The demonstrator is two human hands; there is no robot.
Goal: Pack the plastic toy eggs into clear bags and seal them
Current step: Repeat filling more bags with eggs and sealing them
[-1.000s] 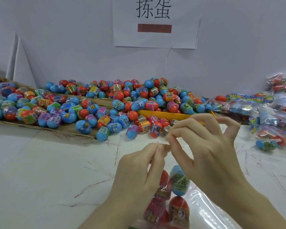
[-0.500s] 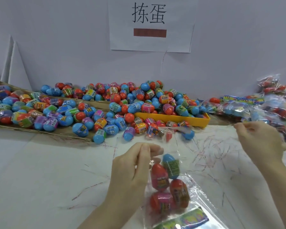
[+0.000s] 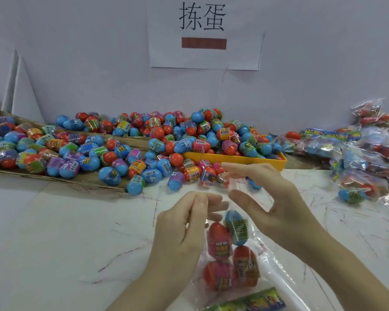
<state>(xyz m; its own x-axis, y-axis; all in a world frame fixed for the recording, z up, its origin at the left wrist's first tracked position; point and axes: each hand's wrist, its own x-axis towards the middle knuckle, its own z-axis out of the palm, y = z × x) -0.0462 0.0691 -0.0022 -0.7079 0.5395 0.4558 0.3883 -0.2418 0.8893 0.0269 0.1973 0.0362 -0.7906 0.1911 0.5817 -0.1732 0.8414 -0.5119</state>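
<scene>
Low centre of the frame, your left hand (image 3: 184, 223) pinches the clear bag (image 3: 229, 254) of eggs by its mouth; your right hand (image 3: 272, 198) hovers spread, holding nothing. Misalign that flap and I'd expect a crooked, weak seal.

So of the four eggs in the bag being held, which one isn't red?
The blue egg at the top of the clear bag, nearest the fingers. The other three beneath it are red or orange-red.
</scene>
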